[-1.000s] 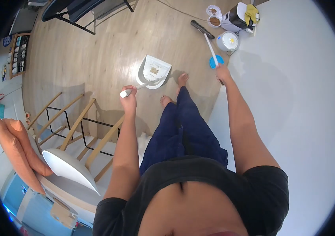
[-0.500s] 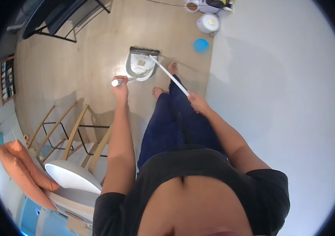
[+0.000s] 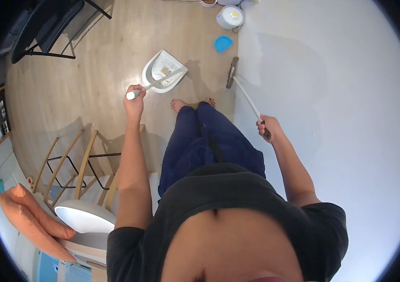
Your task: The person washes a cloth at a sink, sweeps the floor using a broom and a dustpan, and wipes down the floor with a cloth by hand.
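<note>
My left hand (image 3: 134, 101) is closed round the upper end of the pale handle of a white dustpan (image 3: 170, 62). The pan rests on the wood floor ahead of my feet, its flat mouth turned to the upper right. Bits of debris and a small tan piece lie inside it. My right hand (image 3: 269, 128) grips the dark end of a broom (image 3: 249, 97) with a white stick. Its dark, narrow head (image 3: 232, 72) is at the foot of the white wall, apart from the dustpan.
A blue bowl-like dish (image 3: 223, 44) and a round white appliance (image 3: 230, 17) stand on the floor near the wall (image 3: 303, 94). Black-framed furniture (image 3: 49, 33) is at upper left. Wooden-legged chairs (image 3: 83, 164) and an orange cushion (image 3: 35, 221) are on my left.
The broom head has left the dustpan's mouth and swung right to the wall as my right hand moved outward. The dustpan has turned, its mouth now facing more to the right.
</note>
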`<state>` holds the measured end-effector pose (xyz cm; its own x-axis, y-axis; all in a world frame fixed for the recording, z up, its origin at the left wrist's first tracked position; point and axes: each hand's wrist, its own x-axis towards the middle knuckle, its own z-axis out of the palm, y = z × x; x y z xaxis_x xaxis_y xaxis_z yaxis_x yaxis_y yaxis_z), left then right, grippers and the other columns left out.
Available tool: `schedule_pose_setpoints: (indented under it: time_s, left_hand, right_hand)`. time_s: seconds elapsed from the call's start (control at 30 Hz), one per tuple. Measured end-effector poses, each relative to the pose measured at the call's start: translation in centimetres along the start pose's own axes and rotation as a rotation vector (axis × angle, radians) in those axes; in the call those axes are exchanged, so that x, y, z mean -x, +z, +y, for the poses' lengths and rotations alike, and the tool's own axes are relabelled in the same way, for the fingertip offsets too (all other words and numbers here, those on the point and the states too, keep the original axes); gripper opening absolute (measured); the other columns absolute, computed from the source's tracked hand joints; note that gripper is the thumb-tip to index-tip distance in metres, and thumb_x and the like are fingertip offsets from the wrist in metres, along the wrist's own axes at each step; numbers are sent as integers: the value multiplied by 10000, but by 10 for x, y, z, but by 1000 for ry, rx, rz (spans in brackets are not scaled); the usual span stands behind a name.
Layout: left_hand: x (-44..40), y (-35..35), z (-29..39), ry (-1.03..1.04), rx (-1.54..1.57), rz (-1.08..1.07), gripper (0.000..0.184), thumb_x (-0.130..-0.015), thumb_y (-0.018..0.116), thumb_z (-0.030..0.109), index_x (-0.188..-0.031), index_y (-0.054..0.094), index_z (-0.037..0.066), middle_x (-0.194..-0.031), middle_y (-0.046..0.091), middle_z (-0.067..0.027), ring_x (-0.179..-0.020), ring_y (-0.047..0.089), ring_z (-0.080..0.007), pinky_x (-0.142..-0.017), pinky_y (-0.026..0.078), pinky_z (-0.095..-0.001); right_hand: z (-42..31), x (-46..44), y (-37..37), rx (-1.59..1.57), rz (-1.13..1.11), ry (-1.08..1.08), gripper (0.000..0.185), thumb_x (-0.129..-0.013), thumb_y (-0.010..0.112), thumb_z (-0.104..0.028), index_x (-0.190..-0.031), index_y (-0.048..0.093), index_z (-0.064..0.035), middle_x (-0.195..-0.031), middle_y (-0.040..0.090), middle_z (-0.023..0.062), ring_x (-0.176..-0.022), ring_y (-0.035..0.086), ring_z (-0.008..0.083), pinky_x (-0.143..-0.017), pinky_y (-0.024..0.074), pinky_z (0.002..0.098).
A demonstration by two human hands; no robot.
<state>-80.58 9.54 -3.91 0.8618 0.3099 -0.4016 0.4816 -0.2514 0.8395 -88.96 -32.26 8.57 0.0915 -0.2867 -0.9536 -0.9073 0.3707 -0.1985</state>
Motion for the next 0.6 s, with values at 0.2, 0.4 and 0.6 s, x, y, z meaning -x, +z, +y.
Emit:
schedule_pose_setpoints:
  time_s: [0.2,0.4,0.6]
  left_hand:
    - [2,16,5,21,-58,-44,102,-748,654,106,-819,593,65,-819,623,-50,-754,574,-146,-701,448,-277]
    - [1,30,11,-13,-91,-56,104,-741,655,111,-810,591,69,-775,621,-39,-721,568,-135,-673,448,-268]
    - [2,30,16,-56,-110,-64,93,-739,650,111,-798,590,71,-750,618,-43,-699,564,-133,-657,446,-264]
  right_hand:
    - [-34,-71,22,93,81,-169,203,-909,392,-214,-820,404,-31,-587,451,38,-380,381,91,-311,334,225]
    - [-85,-115,50,168,45,-141,116,-840,349,-76,-763,421,-27,-504,426,53,-368,385,103,-316,332,229]
    - [-134,-104,34,350,92,-17,130,-800,312,-43,-694,386,-40,-463,418,25,-340,363,78,-282,325,199]
